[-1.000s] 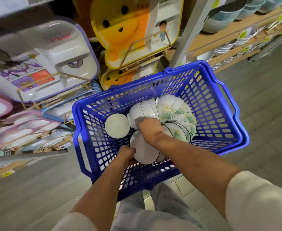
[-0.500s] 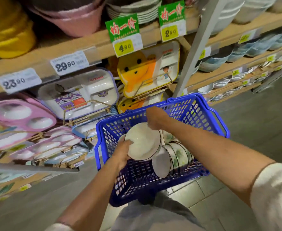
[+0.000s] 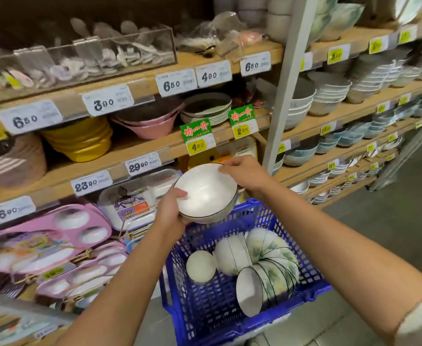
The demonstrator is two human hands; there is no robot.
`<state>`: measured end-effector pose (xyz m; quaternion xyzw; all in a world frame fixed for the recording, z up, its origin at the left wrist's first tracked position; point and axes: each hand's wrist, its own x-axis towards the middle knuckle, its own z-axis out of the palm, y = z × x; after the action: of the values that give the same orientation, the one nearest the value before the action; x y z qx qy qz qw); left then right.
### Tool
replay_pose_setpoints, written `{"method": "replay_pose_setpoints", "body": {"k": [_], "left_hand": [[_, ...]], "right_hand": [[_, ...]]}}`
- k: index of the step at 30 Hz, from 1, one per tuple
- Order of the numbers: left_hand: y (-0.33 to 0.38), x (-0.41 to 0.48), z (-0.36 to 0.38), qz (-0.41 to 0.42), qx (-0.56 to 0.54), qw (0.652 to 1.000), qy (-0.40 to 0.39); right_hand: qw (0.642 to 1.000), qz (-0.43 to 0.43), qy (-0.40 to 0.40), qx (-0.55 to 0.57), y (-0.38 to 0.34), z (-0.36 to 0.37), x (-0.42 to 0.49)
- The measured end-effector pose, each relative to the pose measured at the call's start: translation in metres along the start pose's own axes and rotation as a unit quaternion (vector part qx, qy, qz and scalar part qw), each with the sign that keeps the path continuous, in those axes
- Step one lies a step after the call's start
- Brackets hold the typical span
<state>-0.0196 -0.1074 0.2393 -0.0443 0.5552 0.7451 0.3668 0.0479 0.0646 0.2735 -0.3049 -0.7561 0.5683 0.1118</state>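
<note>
Carefully, we are gripping the bowl [image 3: 206,193] with our left hand [image 3: 170,212], our right hand [image 3: 245,172] pinching its far rim, holding it level above the basket [image 3: 260,213].

We see a white bowl [image 3: 206,193] with a thin black line round its rim. The basket [image 3: 200,313] is bright blue, with rows of little holes all over. The stacked bowls [image 3: 277,258] in it are white with green leaves, a bit of yellow and thin black rims. The small bowl [image 3: 201,267] beside them is plain white. The shelf [image 3: 152,147] is light brown wood. On it we see yellow bowls [image 3: 80,141] and pink bowls [image 3: 150,123], and to the right pale blue bowls [image 3: 302,154]. The trays [image 3: 42,236] are pink with white dips. The price tags [image 3: 107,99] are white with black numbers. Two signs [image 3: 195,129] are green with red letters, above yellow tags [image 3: 197,147]. The floor [image 3: 392,233] is grey.
</note>
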Motion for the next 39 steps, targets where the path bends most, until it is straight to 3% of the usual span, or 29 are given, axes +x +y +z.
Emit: {"method": "replay_pose_setpoints", "body": {"k": [3, 5, 9, 14, 23, 30, 39], "left_hand": [[0.032, -0.011, 0.014, 0.005, -0.023, 1.0, -0.017], [0.05, -0.018, 0.026, 0.014, -0.034, 0.999, -0.031], [0.073, -0.038, 0.057, 0.023, -0.033, 0.998, -0.056], [0.077, -0.059, 0.101, 0.071, 0.017, 0.99, -0.124], [0.034, -0.088, 0.216, 0.109, 0.068, 0.979, -0.161], [-0.019, -0.111, 0.318, 0.122, 0.049, 0.982, -0.135], [-0.051, -0.131, 0.43, 0.147, 0.069, 0.977, -0.138]], "right_hand": [[0.976, -0.001, 0.019, 0.216, -0.012, 0.002, -0.025], [0.956, -0.028, 0.032, 0.291, -0.023, 0.002, -0.039], [0.932, -0.087, 0.096, 0.34, -0.049, -0.001, -0.059], [0.894, -0.052, 0.155, 0.416, -0.069, -0.042, -0.077], [0.873, -0.061, 0.217, 0.433, -0.052, -0.162, -0.106], [0.895, -0.037, 0.19, 0.402, -0.026, -0.279, -0.119], [0.893, -0.023, 0.176, 0.413, -0.009, -0.393, -0.124]]}}
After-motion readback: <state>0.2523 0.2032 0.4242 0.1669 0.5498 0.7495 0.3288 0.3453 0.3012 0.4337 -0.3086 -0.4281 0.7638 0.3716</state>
